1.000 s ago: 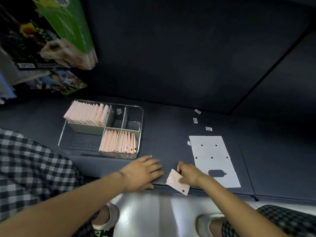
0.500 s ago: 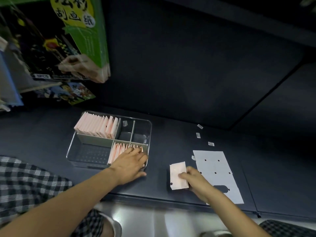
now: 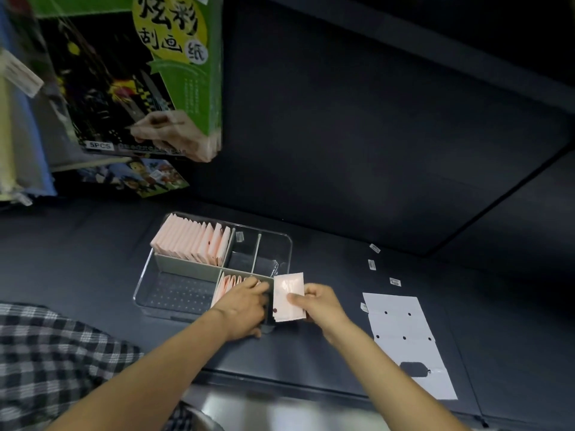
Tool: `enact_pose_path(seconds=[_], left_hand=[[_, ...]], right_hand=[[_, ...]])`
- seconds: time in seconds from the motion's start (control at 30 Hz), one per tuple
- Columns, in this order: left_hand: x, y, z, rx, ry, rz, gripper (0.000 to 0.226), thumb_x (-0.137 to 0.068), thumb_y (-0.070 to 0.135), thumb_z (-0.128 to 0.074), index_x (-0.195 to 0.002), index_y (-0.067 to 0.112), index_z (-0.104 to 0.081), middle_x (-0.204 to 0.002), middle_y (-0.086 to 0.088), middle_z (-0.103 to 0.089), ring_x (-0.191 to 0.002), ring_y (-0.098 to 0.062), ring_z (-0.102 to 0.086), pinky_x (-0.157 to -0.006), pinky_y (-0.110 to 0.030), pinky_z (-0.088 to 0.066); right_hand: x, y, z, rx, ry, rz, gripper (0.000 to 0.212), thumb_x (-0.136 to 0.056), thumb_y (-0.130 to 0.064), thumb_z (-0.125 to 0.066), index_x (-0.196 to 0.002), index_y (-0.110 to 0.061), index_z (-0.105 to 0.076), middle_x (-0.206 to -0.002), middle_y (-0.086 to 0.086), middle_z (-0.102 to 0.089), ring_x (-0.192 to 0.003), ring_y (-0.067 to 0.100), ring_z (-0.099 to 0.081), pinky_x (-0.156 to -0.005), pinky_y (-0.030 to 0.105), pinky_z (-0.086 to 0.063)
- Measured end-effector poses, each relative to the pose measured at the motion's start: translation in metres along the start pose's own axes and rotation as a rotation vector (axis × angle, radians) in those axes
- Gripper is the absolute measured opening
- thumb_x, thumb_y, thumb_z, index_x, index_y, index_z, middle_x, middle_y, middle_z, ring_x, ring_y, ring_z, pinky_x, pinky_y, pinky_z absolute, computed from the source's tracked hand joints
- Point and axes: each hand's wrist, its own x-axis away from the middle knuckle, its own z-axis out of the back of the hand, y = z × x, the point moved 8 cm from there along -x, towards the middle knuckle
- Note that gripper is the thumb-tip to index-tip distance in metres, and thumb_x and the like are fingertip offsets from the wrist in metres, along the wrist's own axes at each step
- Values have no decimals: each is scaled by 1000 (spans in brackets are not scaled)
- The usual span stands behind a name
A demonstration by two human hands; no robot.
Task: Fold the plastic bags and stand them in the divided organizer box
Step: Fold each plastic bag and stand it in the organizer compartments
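Dark desk (image 3: 342,306); green pack (image 3: 174,73) upper left reads "炫彩刮画纸", "5PCS". Right hand (image 3: 317,303) pinches folded pink bag (image 3: 287,297) at clear organizer box (image 3: 280,244) right edge. Left hand (image 3: 242,306) fingers press into near-right compartment's bags (image 3: 230,283).

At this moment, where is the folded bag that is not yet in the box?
In the head view, the folded bag is pinched in the right hand, just right of the organizer box, beside the left hand.
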Motion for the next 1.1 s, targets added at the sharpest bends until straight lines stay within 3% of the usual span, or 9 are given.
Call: enact_pose_path(seconds=[0.1, 0.2, 0.3, 0.4, 0.57, 0.7, 0.83, 0.97, 1.1], left_hand=[[3, -1, 0, 16, 15, 2, 51, -91, 52, -47, -122, 14, -59, -128, 0, -53, -125, -24, -29, -105, -39, -23], [6, -2, -2, 13, 33, 15, 51, -92, 51, -47, -122, 12, -57, -127, -2, -53, -126, -26, -29, -107, -41, -22], [8, -4, -1, 14, 63, 28, 49, -92, 50, -48, -121, 12, -58, -127, -3, -53, -125, -26, -30, -105, -41, -23], [10, -5, 1, 34, 88, 34, 47, -91, 47, -50, -121, 12, -59, -128, -4, -52, -123, -27, -31, -103, -40, -23], [12, -7, 2, 43, 106, 45, 48, -92, 45, -50, -123, 10, -58, -132, -6, -50, -125, -28, -29, -103, -40, -23], [13, -9, 3, 106, 131, 51, 51, -91, 45, -51, -130, 11, -49, -135, -5, -48, -128, -26, -32, -106, -38, -25], [18, -12, 12, 253, 186, 77, 45, -90, 46, -51, -123, 15, -52, -127, -2, -52, -120, -23, -45, -101, -35, -34], [25, -12, 14, 353, 223, 123, 41, -93, 44, -49, -121, 14, -52, -125, -2, -54, -115, -23, -52, -96, -35, -40], [28, -5, 9, 324, 228, 101, 51, -95, 46, -44, -138, 18, -41, -146, 1, -40, -132, -19, -39, -110, -31, -30]], right_hand=[[-6, -15, -5, 438, 98, 88, 25, -78, -16, -68, -58, -20, -53, -62, -6, -57, -64, 14, -55, -58, 25, -39], [-5, -20, -14, 677, 152, 71, 5, -77, -22, -62, -76, -17, -62, -86, 4, -68, -84, 25, -63, -61, 24, -39], [-5, -25, -26, 780, 213, 61, 21, -79, -21, -57, -98, -16, -65, -104, 8, -67, -99, 31, -63, -67, 27, -42], [-4, -29, -40, 874, 252, 58, 24, -84, -19, -53, -105, -17, -64, -110, 9, -66, -103, 31, -62, -70, 29, -45], [-3, -25, -50, 901, 262, 72, 26, -89, -17, -46, -107, -15, -64, -112, 10, -65, -105, 33, -61, -76, 32, -48], [-1, -20, -45, 837, 264, 105, 28, -94, -30, -48, -106, -12, -64, -111, 15, -65, -105, 35, -60, -78, 34, -48], [-1, -17, -44, 816, 256, 93, 24, -88, -12, -46, -92, -8, -69, -103, 17, -67, -99, 36, -61, -74, 34, -49], [-1, -12, -48, 714, 229, 71, 27, -81, -7, -44, -87, -7, -71, -96, 17, -69, -93, 34, -64, -67, 30, -46], [8, -10, -34, 583, 234, 211, 22, -87, -13, -50, -90, -15, -72, -90, 12, -72, -87, 31, -66, -75, 31, -53]])
